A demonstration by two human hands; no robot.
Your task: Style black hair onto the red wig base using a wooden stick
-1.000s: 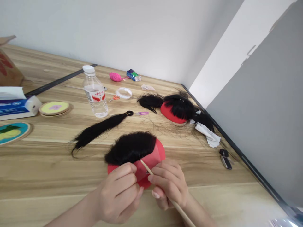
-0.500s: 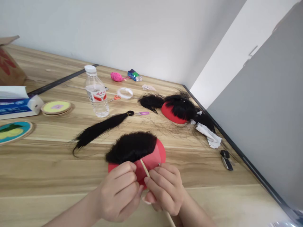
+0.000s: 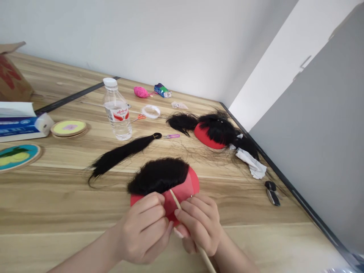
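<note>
A domed red form point(image 3: 186, 188) lies on the table in front of me, its far side covered by short, dense black hair point(image 3: 160, 174). My left hand point(image 3: 145, 227) is closed at its near left side, fingertips pinched together; whatever is between them is too small or hidden to make out. In my right hand point(image 3: 199, 223) is a pale wooden stick point(image 3: 205, 258), its tapered tip pointing up at the edge of the hair. The right fingers also rest against the form's near right side. Beside them a small shiny pin head point(image 3: 191, 196) shows.
Beyond my hands lie a tied black hair bundle point(image 3: 125, 151), purple snips point(image 3: 172, 136), orange scissors point(image 3: 139, 117) and a water bottle point(image 3: 117, 113). Another red form with hair point(image 3: 206, 136) sits back right, near crumpled tissue point(image 3: 251, 163). Tissues point(image 3: 25, 125) and embroidery hoops point(image 3: 69, 129) stand left.
Both hands stay closed in nearly the same place. The wooden stick's tip has shifted very slightly up and right. The view has moved a little.
</note>
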